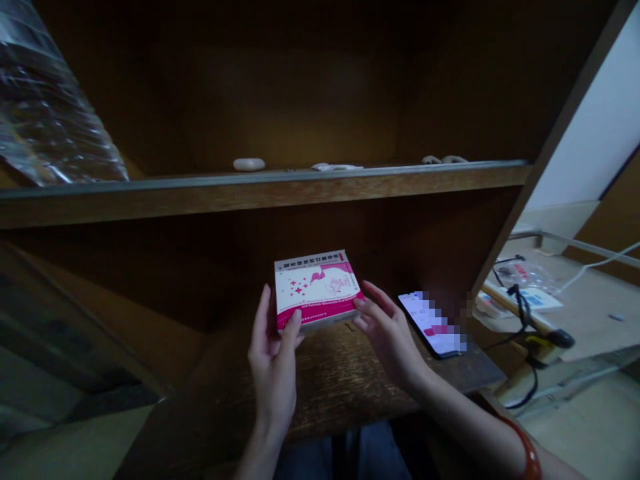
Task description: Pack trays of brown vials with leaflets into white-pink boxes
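A flat white and pink medicine box (320,287), printed with "Calcium Gluconate Oral Solution", is held above the dark wooden desk (330,373). My left hand (277,353) grips its near left corner, thumb on the top face and fingers along the left side. With thumb and fingers, my right hand (385,327) pinches the box's near right corner. The top of the box faces up and tilts slightly toward me. What lies under it is hidden. To the right of my right hand a lit smartphone (433,323) rests on the desk, its screen partly pixelated.
A wooden shelf (280,193) crosses above the desk. On it are a white rounded case (249,164), small pale items (336,167) and a plastic-wrapped stack (50,113) at left. At right, a pole with black cables (545,333) stands beside a pale surface (595,313).
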Tool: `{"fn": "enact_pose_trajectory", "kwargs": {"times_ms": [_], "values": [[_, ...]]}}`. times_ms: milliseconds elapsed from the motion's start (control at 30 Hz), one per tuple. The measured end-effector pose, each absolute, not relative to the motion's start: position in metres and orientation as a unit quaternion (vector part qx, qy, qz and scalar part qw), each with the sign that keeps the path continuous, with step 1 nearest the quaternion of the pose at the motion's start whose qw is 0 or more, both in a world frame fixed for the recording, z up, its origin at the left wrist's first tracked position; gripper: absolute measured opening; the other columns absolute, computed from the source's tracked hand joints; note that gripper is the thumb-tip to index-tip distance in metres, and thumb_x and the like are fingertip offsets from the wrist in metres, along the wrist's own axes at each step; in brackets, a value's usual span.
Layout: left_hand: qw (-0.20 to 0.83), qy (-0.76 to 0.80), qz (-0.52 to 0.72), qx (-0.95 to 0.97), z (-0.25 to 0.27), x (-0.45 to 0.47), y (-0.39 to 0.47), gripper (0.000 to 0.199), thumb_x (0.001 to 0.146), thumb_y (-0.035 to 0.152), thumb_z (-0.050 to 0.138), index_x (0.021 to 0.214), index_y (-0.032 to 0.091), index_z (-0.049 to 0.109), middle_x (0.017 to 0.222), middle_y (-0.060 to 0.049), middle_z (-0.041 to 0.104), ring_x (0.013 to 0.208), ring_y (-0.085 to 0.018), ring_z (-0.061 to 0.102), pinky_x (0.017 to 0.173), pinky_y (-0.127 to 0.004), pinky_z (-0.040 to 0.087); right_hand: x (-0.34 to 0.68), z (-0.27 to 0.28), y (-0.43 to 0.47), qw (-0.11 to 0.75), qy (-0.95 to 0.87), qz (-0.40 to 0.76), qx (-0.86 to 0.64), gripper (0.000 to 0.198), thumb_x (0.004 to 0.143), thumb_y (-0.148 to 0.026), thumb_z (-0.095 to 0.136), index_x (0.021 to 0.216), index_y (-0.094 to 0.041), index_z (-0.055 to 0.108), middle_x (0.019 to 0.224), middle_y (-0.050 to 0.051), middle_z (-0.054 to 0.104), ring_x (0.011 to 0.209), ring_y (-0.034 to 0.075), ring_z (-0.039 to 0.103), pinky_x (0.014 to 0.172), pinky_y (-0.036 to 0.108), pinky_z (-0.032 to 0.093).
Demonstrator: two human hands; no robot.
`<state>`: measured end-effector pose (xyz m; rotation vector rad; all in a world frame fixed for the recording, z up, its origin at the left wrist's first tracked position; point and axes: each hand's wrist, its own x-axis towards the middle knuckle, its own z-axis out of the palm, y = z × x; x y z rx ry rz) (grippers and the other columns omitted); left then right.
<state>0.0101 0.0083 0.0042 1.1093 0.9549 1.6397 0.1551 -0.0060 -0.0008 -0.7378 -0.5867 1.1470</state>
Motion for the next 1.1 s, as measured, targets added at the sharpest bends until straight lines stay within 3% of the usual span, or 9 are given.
{"fn": "enact_pose_trajectory", "kwargs": {"times_ms": [167,500,767,867,1033,1100], "values": [[0.470,0.411,0.690,0.366,-0.017,0.011,-0.007,0.066,0.075,0.040,0.075,0.136,0.027,0.053,0.134,-0.008,0.061,0.120,-0.029,0.059,0.088,-0.035,0.057,0.165,-0.011,-0.010,0.651,-0.285,0.590,-0.384,0.047,0.066,-0.041,0.082,0.104,-0.015,0.071,0.099,0.008,0.074,0.082,0.017,0.069,0.066,0.024,0.051],[0.465,0.411,0.668,0.410,-0.020,0.005,-0.014,0.061,0.077,0.040,0.074,0.135,0.030,0.055,0.134,-0.003,0.062,0.118,-0.024,0.061,0.086,-0.025,0.057,0.170,-0.005,-0.022,0.649,-0.328,0.571,-0.381,0.051,0.075,-0.048,0.075,0.115,-0.016,0.068,0.111,0.009,0.073,0.100,0.025,0.068,0.086,0.033,0.050],[0.478,0.432,0.667,0.373,-0.022,0.009,-0.016,0.057,0.082,0.041,0.068,0.136,0.029,0.054,0.129,-0.005,0.065,0.112,-0.025,0.064,0.084,-0.030,0.058,0.167,-0.026,-0.024,0.681,-0.268,0.563,-0.384,0.045,0.073,-0.054,0.074,0.096,-0.016,0.075,0.096,0.006,0.076,0.089,0.025,0.069,0.074,0.032,0.056],[0.481,0.433,0.676,0.352,-0.018,0.006,-0.016,0.055,0.083,0.039,0.065,0.136,0.025,0.054,0.121,-0.007,0.070,0.107,-0.024,0.067,0.084,-0.032,0.059,0.166,-0.028,-0.028,0.698,-0.260,0.557,-0.368,0.043,0.075,-0.053,0.071,0.100,-0.019,0.074,0.106,0.006,0.074,0.091,0.027,0.069,0.071,0.035,0.059],[0.457,0.437,0.683,0.366,-0.010,0.000,-0.015,0.056,0.083,0.038,0.065,0.135,0.024,0.054,0.119,-0.008,0.071,0.104,-0.025,0.068,0.082,-0.032,0.059,0.164,-0.036,-0.033,0.729,-0.243,0.512,-0.384,0.052,0.079,-0.042,0.070,0.129,-0.034,0.059,0.137,0.000,0.059,0.110,0.025,0.064,0.079,0.035,0.060],[0.424,0.450,0.681,0.391,-0.009,-0.003,-0.014,0.055,0.082,0.039,0.067,0.134,0.025,0.056,0.123,-0.007,0.069,0.106,-0.026,0.067,0.084,-0.033,0.059,0.164,-0.042,-0.033,0.727,-0.252,0.508,-0.386,0.051,0.078,-0.039,0.071,0.128,-0.034,0.060,0.138,0.000,0.058,0.108,0.024,0.065,0.071,0.031,0.061]]}}
